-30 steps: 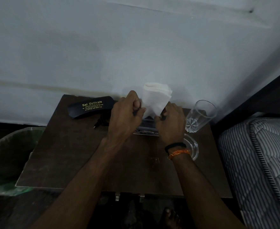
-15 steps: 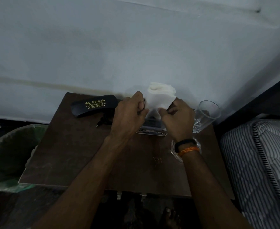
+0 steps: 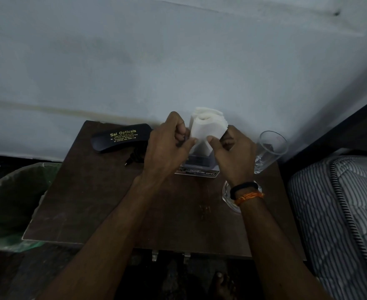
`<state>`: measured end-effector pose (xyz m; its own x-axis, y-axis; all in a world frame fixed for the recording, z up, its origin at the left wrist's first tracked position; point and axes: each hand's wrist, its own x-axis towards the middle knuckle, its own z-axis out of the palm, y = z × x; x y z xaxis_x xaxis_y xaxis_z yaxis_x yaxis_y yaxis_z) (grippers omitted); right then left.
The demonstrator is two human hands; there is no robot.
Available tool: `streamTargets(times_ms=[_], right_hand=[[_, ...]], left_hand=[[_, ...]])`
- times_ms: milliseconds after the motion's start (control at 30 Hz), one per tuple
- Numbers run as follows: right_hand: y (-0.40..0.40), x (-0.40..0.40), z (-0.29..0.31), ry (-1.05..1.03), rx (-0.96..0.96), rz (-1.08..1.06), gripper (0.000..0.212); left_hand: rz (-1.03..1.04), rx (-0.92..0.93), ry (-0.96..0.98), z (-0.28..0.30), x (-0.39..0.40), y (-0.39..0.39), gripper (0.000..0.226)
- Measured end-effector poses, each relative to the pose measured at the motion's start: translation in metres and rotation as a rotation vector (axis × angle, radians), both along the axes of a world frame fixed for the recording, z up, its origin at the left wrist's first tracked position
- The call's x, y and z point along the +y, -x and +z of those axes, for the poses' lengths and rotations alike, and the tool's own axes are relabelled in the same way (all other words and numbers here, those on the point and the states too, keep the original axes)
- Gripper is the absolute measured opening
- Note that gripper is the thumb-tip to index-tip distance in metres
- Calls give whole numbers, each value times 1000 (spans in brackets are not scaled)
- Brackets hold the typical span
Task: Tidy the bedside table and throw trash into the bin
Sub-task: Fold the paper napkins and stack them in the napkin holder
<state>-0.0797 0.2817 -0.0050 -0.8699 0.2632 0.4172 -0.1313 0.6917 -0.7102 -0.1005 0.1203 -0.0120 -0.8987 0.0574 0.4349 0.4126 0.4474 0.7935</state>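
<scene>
Pinching the soft, light white folded paper napkins at 12 o'clock on the brown wooden table, left hand and right hand, best held low.

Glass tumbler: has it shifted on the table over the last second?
No. The glass tumbler stands at the same back right spot on the bedside table, equally far from the black spectacle case; only the camera drifted.
</scene>
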Motion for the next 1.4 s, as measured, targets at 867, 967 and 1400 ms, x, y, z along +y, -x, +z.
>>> streamTargets(times_ms=[867, 967, 1400], right_hand=[[-43, 6, -31, -201, -160, -151, 23], [-50, 6, -28, -128, -203, -167, 43], [-63, 46, -9, -138, -109, -387, 21]], left_hand=[[1, -234, 204, -37, -38, -23, 38], [-19, -315, 199, -31, -46, -30, 47], [-335, -327, 520, -13, -5, -68, 12]])
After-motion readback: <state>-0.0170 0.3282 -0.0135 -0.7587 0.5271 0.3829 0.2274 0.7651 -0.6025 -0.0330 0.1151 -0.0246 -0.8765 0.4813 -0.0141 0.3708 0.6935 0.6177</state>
